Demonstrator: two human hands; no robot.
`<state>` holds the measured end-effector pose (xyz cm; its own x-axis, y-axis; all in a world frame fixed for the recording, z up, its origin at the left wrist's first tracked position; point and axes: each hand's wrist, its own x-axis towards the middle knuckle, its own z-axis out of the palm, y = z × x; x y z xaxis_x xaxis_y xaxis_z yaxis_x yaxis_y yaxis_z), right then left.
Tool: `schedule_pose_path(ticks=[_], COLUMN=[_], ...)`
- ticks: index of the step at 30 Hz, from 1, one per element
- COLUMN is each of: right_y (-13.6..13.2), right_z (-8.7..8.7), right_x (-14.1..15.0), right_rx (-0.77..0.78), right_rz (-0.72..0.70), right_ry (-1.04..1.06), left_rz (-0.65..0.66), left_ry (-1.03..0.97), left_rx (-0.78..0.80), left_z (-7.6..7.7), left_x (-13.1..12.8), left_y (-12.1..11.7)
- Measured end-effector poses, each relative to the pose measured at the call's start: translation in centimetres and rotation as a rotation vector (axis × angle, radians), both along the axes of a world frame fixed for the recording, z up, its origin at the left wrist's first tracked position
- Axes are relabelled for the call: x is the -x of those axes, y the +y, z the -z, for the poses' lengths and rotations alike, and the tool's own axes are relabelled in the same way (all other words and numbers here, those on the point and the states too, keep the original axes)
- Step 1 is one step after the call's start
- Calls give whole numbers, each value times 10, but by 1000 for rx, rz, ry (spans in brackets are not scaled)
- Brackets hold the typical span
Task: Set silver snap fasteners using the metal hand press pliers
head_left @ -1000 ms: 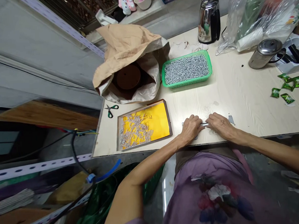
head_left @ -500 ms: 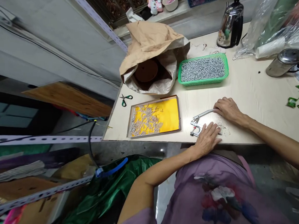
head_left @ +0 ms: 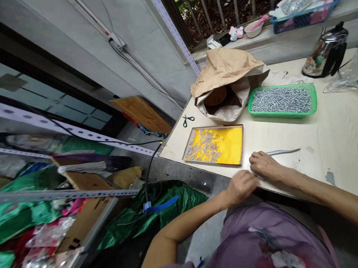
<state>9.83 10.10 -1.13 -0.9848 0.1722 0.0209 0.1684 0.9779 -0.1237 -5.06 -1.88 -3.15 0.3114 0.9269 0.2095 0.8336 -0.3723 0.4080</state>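
One grey tool handle (head_left: pixel 283 151) shows; right hand (head_left: pixel 264 166), fingers bent, hides what lies beneath. Left hand (head_left: pixel 242 187) blurred, fingers curled; what either grips, we cannot tell.

Massed metal parts (head_left: pixel 281 99) and perforated racking (head_left: pixel 65 195) suggest a small workshop.

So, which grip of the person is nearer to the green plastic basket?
Right. The right grip is over the table, on the near side of the green plastic basket; the left grip is farther away, by the table's front edge.
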Motion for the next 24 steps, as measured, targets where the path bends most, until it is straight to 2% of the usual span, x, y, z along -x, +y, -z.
schedule_pose_path(ticks=[2, 4, 5, 7, 9, 11, 14, 18, 20, 22, 24], right_y=[3, 5, 6, 5, 5, 9, 30, 87, 119, 140, 144], right_z=[11, 21, 25, 28, 23, 10, -21, -64, -81, -95, -103], right_x=[-1, -2, -3, -5, -6, -10, -16, -26, -32, -39, -49], right_rx=[-51, -96, -112, -126, -129, -126, -127, -144, -106, -62, -49], right_rz=[-18, -37, -49, -65, -46, 22, 222, 569, 699, 758, 769], right_ry=[53, 101, 129, 187, 253, 333, 479, 604, 633, 654, 672], left_rz=[-152, -420, -504, -588, -581, -563, -534, -501, -489, -479, -468], left_ry=[36, 152, 210, 320, 407, 479, 537, 544, 537, 531, 533], left_rx=[-43, -58, -30, 63, 171, 250, 316, 336, 318, 312, 319], left_z=[-9, -19, -23, -28, -29, -29, -27, -29, -32, -37, -44], left_x=[42, 78, 91, 109, 117, 118, 117, 115, 115, 114, 111], left_y=[11, 26, 34, 47, 57, 63, 68, 73, 77, 80, 80])
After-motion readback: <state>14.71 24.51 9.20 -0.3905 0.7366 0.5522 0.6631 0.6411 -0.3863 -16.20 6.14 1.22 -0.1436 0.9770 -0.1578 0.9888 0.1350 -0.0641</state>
